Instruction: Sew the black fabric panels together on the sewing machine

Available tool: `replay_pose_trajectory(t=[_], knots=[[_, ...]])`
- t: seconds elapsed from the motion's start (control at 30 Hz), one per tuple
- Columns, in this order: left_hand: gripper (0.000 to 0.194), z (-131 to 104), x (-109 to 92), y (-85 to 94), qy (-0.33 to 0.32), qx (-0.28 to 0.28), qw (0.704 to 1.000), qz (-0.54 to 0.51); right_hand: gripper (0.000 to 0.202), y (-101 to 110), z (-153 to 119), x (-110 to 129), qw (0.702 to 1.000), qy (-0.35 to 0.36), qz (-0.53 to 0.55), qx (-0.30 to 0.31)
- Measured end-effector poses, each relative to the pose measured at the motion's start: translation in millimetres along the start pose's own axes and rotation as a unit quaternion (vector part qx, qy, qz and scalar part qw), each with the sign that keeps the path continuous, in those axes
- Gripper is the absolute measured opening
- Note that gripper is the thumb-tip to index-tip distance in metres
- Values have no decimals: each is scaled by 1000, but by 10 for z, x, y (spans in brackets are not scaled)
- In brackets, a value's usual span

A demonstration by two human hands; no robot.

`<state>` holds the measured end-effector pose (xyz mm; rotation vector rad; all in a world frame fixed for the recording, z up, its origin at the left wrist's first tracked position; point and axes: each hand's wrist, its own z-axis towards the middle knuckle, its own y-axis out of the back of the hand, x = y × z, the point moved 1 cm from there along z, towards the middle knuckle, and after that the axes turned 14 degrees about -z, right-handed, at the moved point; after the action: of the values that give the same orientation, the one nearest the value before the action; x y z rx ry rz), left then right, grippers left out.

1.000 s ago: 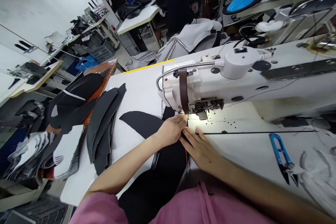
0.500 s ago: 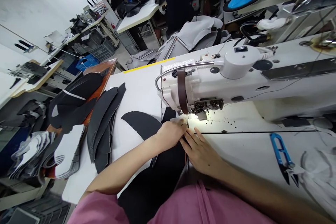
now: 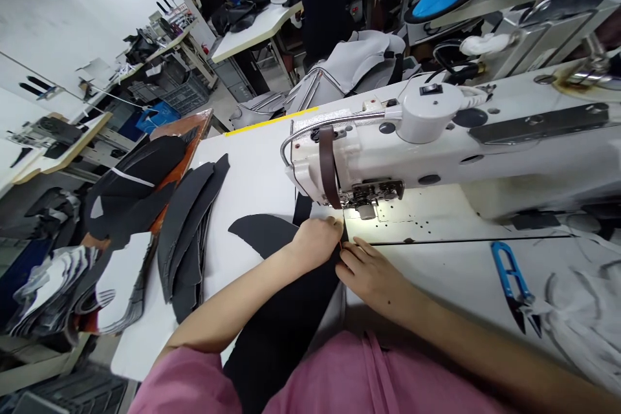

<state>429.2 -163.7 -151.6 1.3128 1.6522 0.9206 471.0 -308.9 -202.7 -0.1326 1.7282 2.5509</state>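
Lying at far right, blue-handled snips [image 3: 512,273], touching crumpled white material [image 3: 577,310]. Standing at upper right, blue-based thread cones [image 3: 439,1]. Heaped at top centre, grey fabric [image 3: 352,61]; just before it, a yellow strip [image 3: 272,121]. Behind, a person [image 3: 317,6] in dark clothing at another bench [image 3: 264,24]. Farther left, a grey crate [image 3: 187,96].
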Motion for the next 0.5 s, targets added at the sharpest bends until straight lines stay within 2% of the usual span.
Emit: replay_pose_trajectory(t=[0.13,0.23,0.5], knots=[[19,35,-9,2,-3,-13,1000,-9,11,-58,113,-50,1000,14,-14,15],[18,50,0,24,2,-20,1000,-17,12,-117,143,-42,999,13,-40,0],[19,48,-42,59,-20,-5,1000,-7,17,-114,35,93,998,14,-57,-5]])
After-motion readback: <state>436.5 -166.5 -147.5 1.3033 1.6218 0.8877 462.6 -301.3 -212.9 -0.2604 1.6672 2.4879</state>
